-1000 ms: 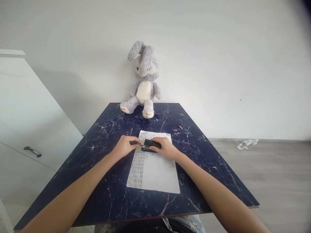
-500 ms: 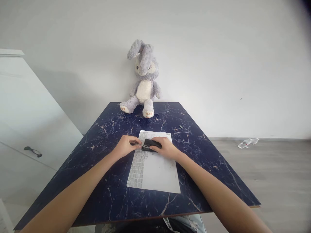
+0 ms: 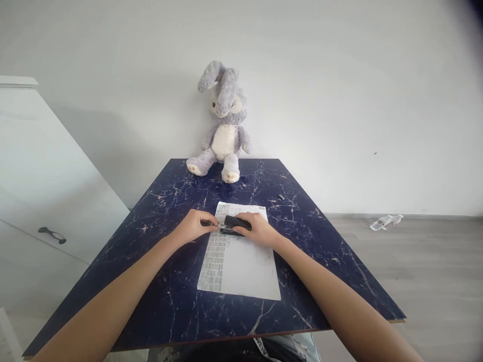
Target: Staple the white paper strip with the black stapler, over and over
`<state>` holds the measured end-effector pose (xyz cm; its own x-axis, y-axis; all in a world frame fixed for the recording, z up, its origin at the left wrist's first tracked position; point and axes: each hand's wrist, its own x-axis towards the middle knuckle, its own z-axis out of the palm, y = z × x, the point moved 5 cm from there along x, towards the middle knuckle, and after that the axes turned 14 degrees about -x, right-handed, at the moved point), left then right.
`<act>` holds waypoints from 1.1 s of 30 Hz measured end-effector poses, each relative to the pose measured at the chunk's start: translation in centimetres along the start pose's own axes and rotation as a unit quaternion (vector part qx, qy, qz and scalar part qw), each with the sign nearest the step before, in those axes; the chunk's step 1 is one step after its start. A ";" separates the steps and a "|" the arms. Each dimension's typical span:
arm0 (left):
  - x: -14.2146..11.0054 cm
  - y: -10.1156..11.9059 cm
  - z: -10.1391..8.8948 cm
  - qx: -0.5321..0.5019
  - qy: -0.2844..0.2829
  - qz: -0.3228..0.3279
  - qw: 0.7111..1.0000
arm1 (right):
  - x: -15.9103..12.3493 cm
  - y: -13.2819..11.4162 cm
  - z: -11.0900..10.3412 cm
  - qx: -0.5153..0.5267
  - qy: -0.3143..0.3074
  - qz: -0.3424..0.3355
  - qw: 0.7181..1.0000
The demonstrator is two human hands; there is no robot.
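A black stapler [image 3: 237,222] lies over the upper part of a white sheet of paper [image 3: 251,271]. My right hand [image 3: 259,230] is closed around the stapler's right part, thumb along its near side. At the stapler's left end, my left hand [image 3: 194,225] pinches with thumb and fingertips. A thin metallic part shows between those fingertips and the stapler body; its exact shape is too small to make out. Printed blocks of text run down the paper's left side.
The paper rests on a dark blue marbled table [image 3: 181,311]. A small dark piece [image 3: 281,197] lies to the right beyond the paper. A plush rabbit [image 3: 224,136] sits at the far edge against the wall. A white cabinet [image 3: 33,171] stands left; a clear plastic item [image 3: 385,222] lies on the floor.
My left hand has shifted slightly left, away from the stapler body, and a little more of the thin metallic part shows. My right hand stays on the stapler.
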<state>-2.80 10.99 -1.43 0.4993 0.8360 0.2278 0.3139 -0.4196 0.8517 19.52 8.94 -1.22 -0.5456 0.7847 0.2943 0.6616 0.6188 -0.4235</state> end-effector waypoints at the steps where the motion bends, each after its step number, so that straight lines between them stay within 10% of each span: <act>1: 0.0 0.0 -0.3 0.004 -0.011 0.003 1.000 | 0.0 0.0 0.0 0.001 -0.001 0.000 1.000; 8: -0.2 -1.0 -2.0 -0.016 -0.101 0.002 0.995 | -0.1 0.3 0.2 0.022 0.013 -0.002 1.000; 21: -0.2 1.2 2.3 -0.061 -0.004 0.010 0.998 | -0.3 -0.9 0.5 0.086 0.050 -0.018 0.995; 33: 0.4 -0.4 1.4 0.088 0.026 0.021 0.996 | -0.1 1.3 -2.5 0.029 0.102 0.032 0.994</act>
<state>-1.56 11.01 -2.31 0.4742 0.8316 0.2892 0.4321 -0.5060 0.7465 21.71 9.76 0.40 -0.3834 0.8175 0.4297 0.6583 0.5683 -0.4937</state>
